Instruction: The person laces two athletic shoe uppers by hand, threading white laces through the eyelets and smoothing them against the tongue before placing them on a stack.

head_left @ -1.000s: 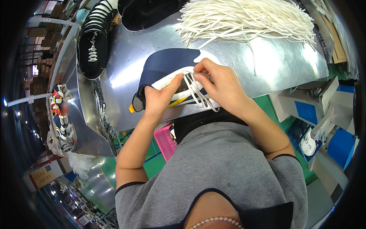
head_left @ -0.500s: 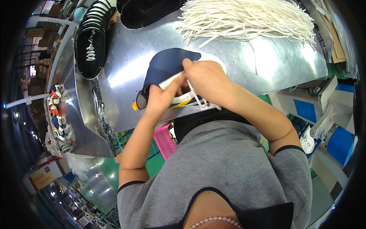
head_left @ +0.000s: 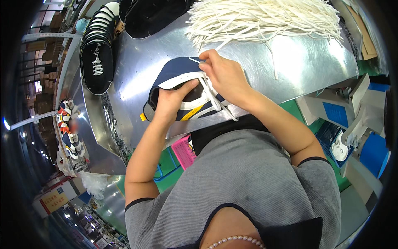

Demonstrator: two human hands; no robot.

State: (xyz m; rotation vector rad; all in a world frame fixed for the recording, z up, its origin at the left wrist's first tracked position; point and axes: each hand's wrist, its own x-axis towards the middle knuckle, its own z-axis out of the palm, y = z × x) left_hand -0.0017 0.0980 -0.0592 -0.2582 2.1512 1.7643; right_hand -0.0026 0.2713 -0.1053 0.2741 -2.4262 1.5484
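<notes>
Glare (head_left: 288, 62) brightens the shiny metal table (head_left: 130, 56); green floor (head_left: 295, 113) lies below.

Table (head_left: 128, 103): is showing bare metal, smooth and glossy.
Shoe (head_left: 174, 68): is showing a matt navy cloth-like upper with smooth white trim.
Laces (head_left: 265, 20), heaped: are looking like flat woven cloth, matt.
Black shoes (head_left: 96, 85), stacked: are showing a dull, matt finish.
Basket (head_left: 183, 153): is showing pink perforated plastic.
Shirt (head_left: 236, 174): is showing ribbed grey cloth, matt.
Beads (head_left: 236, 238): are gleaming, smooth and pearly.
Bag (head_left: 94, 182): is looking like thin, crinkled, translucent plastic.
</notes>
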